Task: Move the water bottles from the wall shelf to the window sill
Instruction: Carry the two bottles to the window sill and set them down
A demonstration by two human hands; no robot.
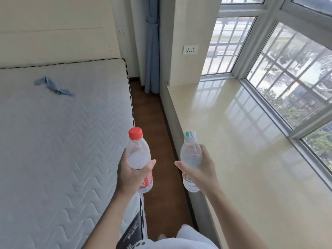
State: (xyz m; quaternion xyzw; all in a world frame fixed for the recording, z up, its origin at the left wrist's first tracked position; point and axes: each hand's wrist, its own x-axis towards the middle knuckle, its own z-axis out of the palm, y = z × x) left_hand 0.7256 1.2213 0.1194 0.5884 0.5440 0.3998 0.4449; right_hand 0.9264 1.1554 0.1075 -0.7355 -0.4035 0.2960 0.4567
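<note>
At the lower centre of the frame, the left hand (132,174) grasps a red-capped water bottle (138,151), thumb and fingers wrapped round its middle. Just to its right, the right hand (201,169) grips a white-capped water bottle (190,153) the same way. Both bottles stand roughly upright, slightly apart, in the air above the brown floor (152,119). The right-hand bottle hangs by the near edge of the glossy window sill (242,141), which fills the right side below the barred window (291,72). The left side holds a bare quilted mattress (62,132) with a blue cloth strip (53,86) on it. At the upper centre hang a blue curtain (152,51) and a wall socket (190,49).
</note>
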